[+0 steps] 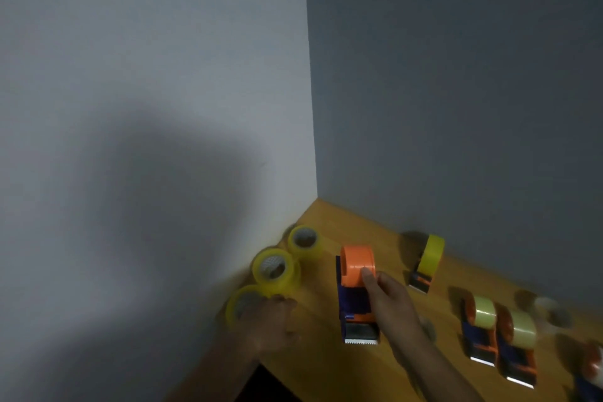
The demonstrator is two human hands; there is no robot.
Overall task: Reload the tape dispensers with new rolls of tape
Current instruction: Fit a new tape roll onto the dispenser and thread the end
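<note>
An orange and blue tape dispenser (355, 274) with a bare orange hub stands on the wooden table (326, 362), its toothed blade toward me. My right hand (388, 300) grips its right side, thumb on the hub. Three yellow tape rolls lie along the left wall: the far roll (305, 241), the middle roll (275, 269) and the near roll (243, 302). My left hand (270, 323) is blurred and rests on the near roll, fingers curled at its edge.
Right of the held one, a dispenser with a yellow roll (427, 263) stands by the back wall. Two more loaded dispensers (481, 326) (518, 346) sit side by side further right. A blurred clear roll (551, 312) lies behind them. Another dispenser (592, 372) is cut off at the right edge.
</note>
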